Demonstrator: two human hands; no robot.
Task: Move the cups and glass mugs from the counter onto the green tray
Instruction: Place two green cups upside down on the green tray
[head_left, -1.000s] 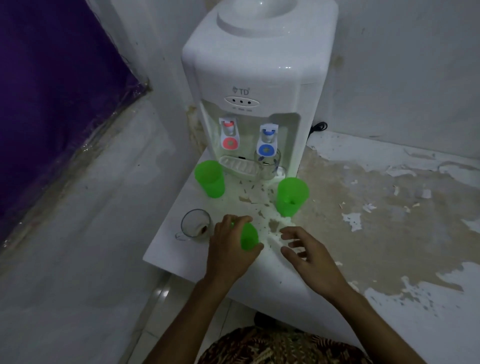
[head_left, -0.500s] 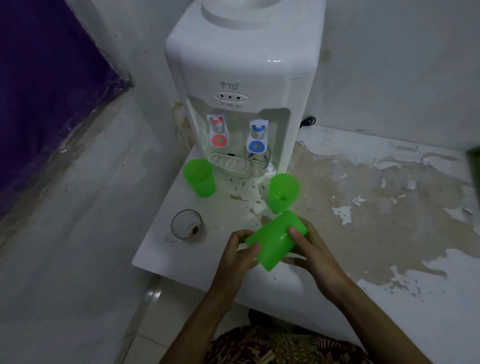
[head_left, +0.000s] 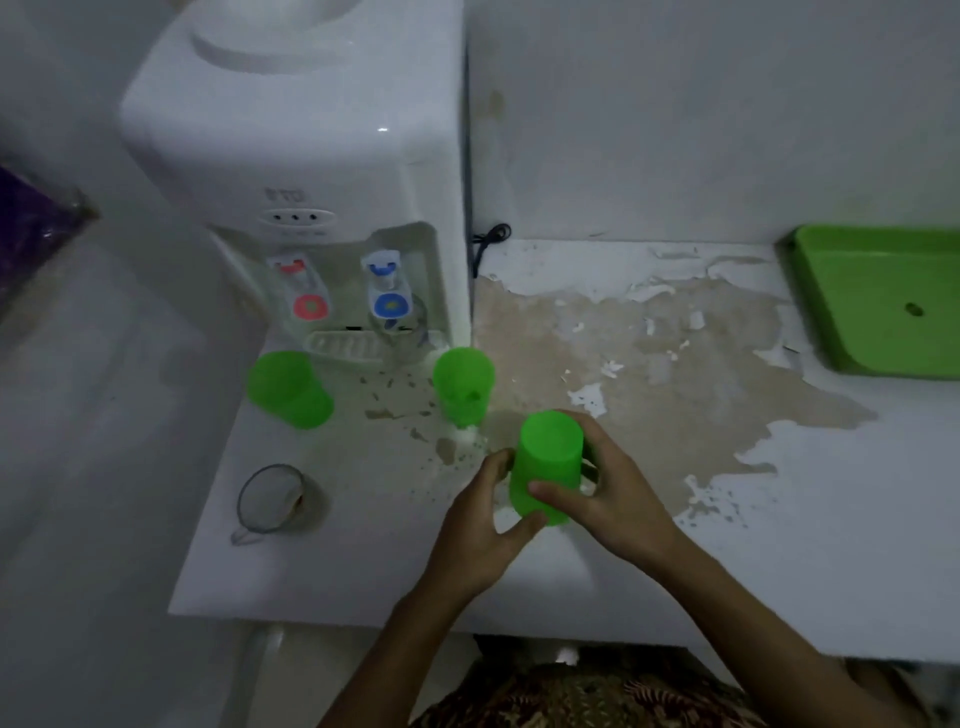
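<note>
While both hands meet at the front edge of the counter (head_left: 701, 561), a green cup (head_left: 545, 465) is held between them, turned bottom-up so its closed base faces the camera; the right hand (head_left: 608, 488) wraps it from the far side with the thumb pressed across its lower wall, fingers curled shut around it, while the left hand (head_left: 485, 512) only props it with thumb and fingertips, half open; this looks like a hand-over to the right hand, which is the one nearer the green tray (head_left: 883, 306); the tray lies well apart at the far right against the wall, seemingly bare but for a small dark spot; the path to it runs over peeled, stained counter with nothing standing in the way. Two more green cups wait upright near the water dispenser (head_left: 311, 171); one cup (head_left: 288, 387) to the left of the drip grille, another cup (head_left: 462, 384) just in front of the blue tap; a glass mug (head_left: 278, 499) stands near the counter's left front corner, its handle pointing towards the edge; a second glass (head_left: 402, 332) appears to sit under the blue tap, hard to make out; that one, tucked into the recess, will likely be the most awkward to reach.
</note>
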